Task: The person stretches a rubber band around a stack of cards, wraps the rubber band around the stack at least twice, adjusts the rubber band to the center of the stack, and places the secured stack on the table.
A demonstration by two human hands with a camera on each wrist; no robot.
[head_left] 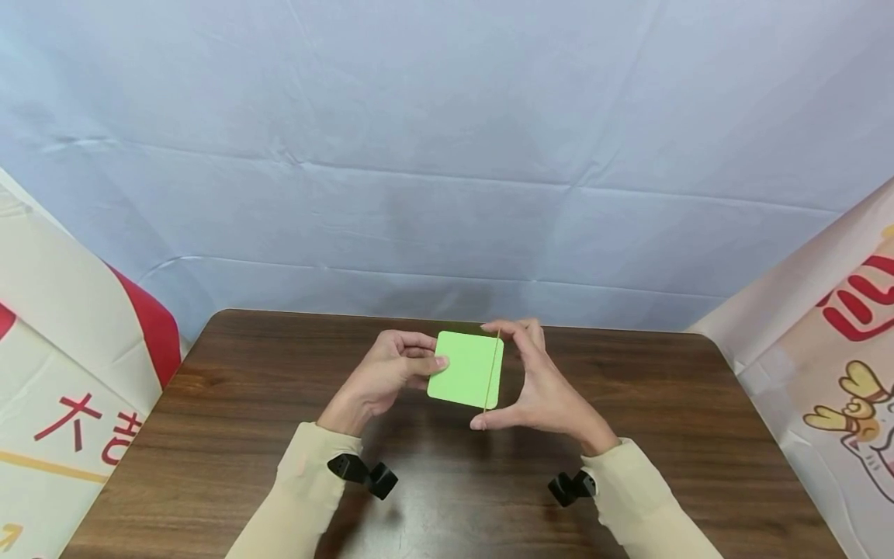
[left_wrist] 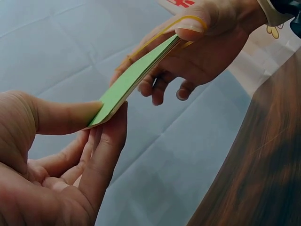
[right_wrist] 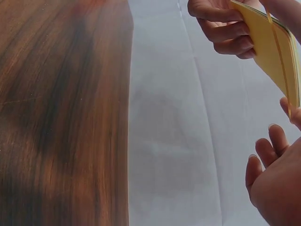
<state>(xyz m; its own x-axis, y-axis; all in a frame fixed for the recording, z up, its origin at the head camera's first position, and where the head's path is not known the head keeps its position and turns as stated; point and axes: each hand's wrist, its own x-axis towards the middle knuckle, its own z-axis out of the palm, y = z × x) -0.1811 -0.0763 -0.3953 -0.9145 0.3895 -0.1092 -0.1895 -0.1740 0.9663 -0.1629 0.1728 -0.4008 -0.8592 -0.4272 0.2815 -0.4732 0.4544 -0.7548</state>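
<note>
A thin stack of square cards (head_left: 464,366) with rounded corners is held above the table, its light green face toward the head camera. My left hand (head_left: 382,373) pinches its left edge, thumb on the green face and fingers behind. From the right, my right hand (head_left: 548,392) stretches a yellow rubber band (head_left: 492,369) between its thumb and index finger. The band runs across the cards near their right edge; in the left wrist view the rubber band (left_wrist: 155,36) loops round the right thumb. A yellow back card (right_wrist: 263,42) shows in the right wrist view.
Below the hands lies a dark wooden table (head_left: 230,435). Behind it hangs a pale blue-grey cloth (head_left: 433,194). Printed cloths with red characters, one on the left (head_left: 63,373) and one on the right (head_left: 824,388), flank the table.
</note>
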